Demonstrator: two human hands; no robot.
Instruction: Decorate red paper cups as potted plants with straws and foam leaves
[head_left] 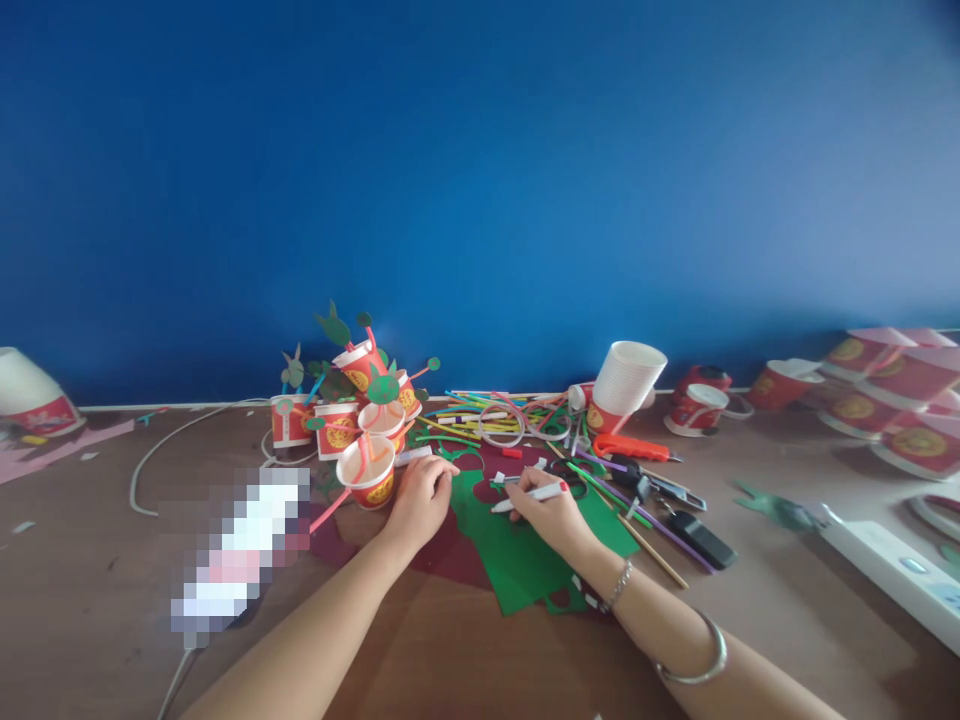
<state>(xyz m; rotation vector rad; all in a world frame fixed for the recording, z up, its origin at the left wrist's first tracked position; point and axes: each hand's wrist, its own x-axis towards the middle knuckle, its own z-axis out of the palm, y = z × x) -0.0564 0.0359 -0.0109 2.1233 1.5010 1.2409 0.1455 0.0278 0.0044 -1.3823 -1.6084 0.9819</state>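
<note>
My right hand is closed around a white marker with a red end, just above a cut green paper sheet. A loose red cap lies beyond it. My left hand rests at the left edge of the green sheet, its fingers curled, and what they hold, if anything, is hidden. Right beside that hand stand several red-and-white paper cups with pink straws and green paper shapes attached. Dark red paper lies beneath the green sheet.
A stack of white cups leans behind my right hand, near an orange utility knife. Colored straws spread along the wall. A black key fob lies to the right, past a wooden stick. Stacked cups stand far right.
</note>
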